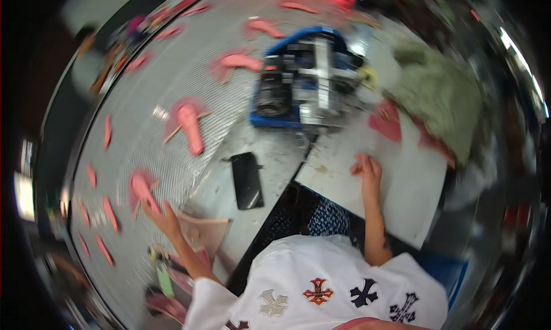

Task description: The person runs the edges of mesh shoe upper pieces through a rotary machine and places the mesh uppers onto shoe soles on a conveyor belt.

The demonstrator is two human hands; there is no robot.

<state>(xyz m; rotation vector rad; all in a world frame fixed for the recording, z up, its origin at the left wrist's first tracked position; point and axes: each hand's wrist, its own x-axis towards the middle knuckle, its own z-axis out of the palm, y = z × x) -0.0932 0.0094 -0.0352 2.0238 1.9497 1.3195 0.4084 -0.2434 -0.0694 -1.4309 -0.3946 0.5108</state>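
Note:
My left hand (163, 218) reaches over the grey ribbed belt at the left. Its thumb and fingers close on the narrow end of a pink shoe last (142, 187), which has sheer pink material spread around its far end. My right hand (367, 168) hovers at or just above the white tabletop (344, 195), its fingers curled with nothing visible in them. Beyond it lies a dark pink piece of material (385, 122). Between my hands, a black phone (247, 181) rests on the table. Motion blur softens the finger details.
Several more pink lasts, one of them a larger one (190, 130), lie along the belt (138, 152). A blue tray (275, 123) of metal and black parts stands ahead. Olive cloth (442, 94) is heaped at the right. Beside my left forearm sits a green-handled item (165, 281).

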